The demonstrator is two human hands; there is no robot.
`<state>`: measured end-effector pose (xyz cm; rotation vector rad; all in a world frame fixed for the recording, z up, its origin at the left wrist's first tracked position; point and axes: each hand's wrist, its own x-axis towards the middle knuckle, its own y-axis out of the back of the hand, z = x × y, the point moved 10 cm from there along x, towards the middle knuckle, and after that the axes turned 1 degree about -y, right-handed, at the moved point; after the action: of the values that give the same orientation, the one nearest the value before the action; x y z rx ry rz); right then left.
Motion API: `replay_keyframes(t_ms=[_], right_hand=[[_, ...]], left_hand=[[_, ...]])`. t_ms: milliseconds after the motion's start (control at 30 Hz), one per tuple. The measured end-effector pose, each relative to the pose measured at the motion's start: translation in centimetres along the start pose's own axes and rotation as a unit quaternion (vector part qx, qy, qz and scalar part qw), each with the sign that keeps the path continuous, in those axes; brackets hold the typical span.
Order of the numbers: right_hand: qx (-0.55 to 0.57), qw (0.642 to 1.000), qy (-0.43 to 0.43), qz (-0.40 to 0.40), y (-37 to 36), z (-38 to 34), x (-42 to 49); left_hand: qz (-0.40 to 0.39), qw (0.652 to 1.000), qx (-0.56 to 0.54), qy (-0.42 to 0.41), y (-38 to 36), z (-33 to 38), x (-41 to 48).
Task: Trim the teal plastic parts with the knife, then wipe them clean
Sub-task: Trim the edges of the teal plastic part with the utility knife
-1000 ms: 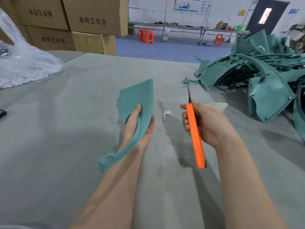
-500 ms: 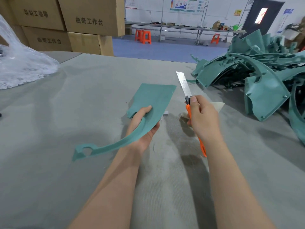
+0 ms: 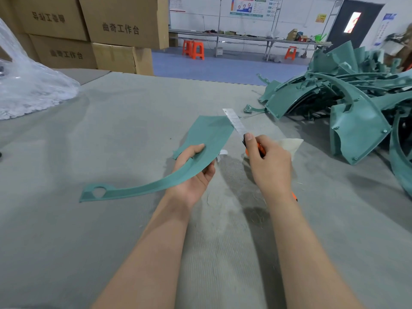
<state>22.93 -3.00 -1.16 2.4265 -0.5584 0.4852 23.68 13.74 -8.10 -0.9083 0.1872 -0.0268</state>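
My left hand (image 3: 194, 172) grips a flat teal plastic part (image 3: 207, 139) above the table, its wide end pointing away and its long curved tail with a round hole reaching down to the left. An orange utility knife (image 3: 236, 124) is gripped in my right hand (image 3: 268, 167), thumb near the slider, its long silver blade extended. The blade lies against the right edge of the part's wide end. A white cloth (image 3: 289, 144) lies on the table just behind my right hand.
A big heap of teal plastic parts (image 3: 347, 103) fills the table's right side. A clear plastic bag (image 3: 29, 90) lies at the far left, with stacked cardboard boxes (image 3: 93, 34) behind it. The grey felt table (image 3: 89, 230) carries a small white scrap (image 3: 223, 152) under the part.
The teal part was turned from upright to flat, its tail swinging out left. The knife blade came out long and moved up against the part's right edge.
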Motion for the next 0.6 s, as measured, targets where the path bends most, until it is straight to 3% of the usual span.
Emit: replay_keyframes(t_ms=[333, 600], right_hand=[[0.006, 0.999, 0.025, -0.039, -1.3, -0.8, -0.2], [0.013, 0.989, 0.066, -0.132, -3.9, -2.3, -1.4]], left_hand=[[0.010, 1.000, -0.024, -0.015, 0.2, 0.3, 0.0], [-0.003, 0.997, -0.058, -0.052, 0.7, 1.1, 0.3]])
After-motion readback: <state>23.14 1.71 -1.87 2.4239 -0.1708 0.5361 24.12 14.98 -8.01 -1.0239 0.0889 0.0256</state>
